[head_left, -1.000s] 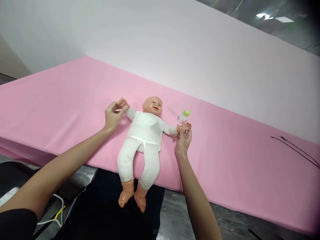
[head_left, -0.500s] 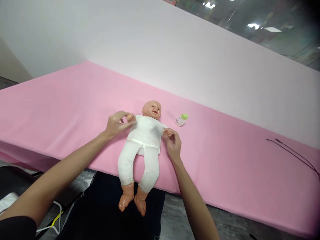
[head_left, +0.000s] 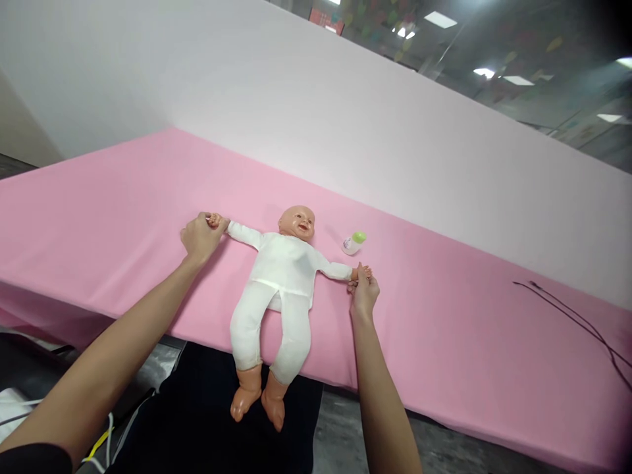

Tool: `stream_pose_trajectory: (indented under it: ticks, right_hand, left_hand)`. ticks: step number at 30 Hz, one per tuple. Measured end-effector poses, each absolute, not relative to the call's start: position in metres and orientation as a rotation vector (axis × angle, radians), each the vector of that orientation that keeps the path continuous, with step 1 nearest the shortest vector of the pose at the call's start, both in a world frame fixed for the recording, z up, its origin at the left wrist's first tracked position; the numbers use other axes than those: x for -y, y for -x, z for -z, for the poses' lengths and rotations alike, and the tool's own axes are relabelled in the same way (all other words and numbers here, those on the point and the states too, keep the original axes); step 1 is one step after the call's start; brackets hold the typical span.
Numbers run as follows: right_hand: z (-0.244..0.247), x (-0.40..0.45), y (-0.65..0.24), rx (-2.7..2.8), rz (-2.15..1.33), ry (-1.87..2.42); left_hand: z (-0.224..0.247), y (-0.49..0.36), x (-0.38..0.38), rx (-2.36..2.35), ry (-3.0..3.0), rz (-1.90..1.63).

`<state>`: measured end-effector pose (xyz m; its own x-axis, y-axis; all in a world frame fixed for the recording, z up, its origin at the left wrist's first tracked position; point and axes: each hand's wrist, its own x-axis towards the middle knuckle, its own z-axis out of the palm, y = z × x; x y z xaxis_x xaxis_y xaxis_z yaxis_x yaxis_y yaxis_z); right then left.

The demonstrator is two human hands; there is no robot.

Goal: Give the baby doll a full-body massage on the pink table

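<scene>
A baby doll [head_left: 285,270] in a white top and white trousers lies face up on the pink-covered table [head_left: 444,316], its bare feet past the front edge. Both doll arms are stretched out sideways. On the left, my left hand [head_left: 201,238] is closed around the doll's hand. My right hand [head_left: 364,291] grips the doll's other hand at the right, fingers around its wrist. Just beyond that arm lies a small bottle [head_left: 353,243] with a green cap, touched by neither hand.
Thin black cables [head_left: 575,316] lie at the right of the table. A white wall [head_left: 345,112] rises behind it, with glass above. White and yellow cords [head_left: 106,438] hang at the lower left.
Both hands have moved outward, drawing the doll's arms from beside its body to spread wide. My fingers have closed on the doll's hands. The view has shifted slightly.
</scene>
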<state>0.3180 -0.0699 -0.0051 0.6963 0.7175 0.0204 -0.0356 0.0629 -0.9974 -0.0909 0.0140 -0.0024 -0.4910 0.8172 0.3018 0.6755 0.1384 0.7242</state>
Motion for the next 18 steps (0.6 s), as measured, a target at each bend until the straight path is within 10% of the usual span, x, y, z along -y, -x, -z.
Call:
stream_pose_trajectory:
  ticks: [8, 14, 18]
  right_hand:
    - [-0.006, 0.088, -0.288, 1.367, -0.125, 1.279]
    - [-0.006, 0.099, -0.269, 2.255, -0.020, 1.050]
    - [-0.004, 0.095, -0.267, 1.885, -0.187, 1.147]
  left_hand:
    - [-0.007, 0.064, 0.005, -1.423, -1.801, -1.842]
    - [-0.010, 0.042, 0.028, -0.624, -2.575, -1.336]
    - [-0.009, 0.044, 0.025, -0.819, -2.419, -1.487]
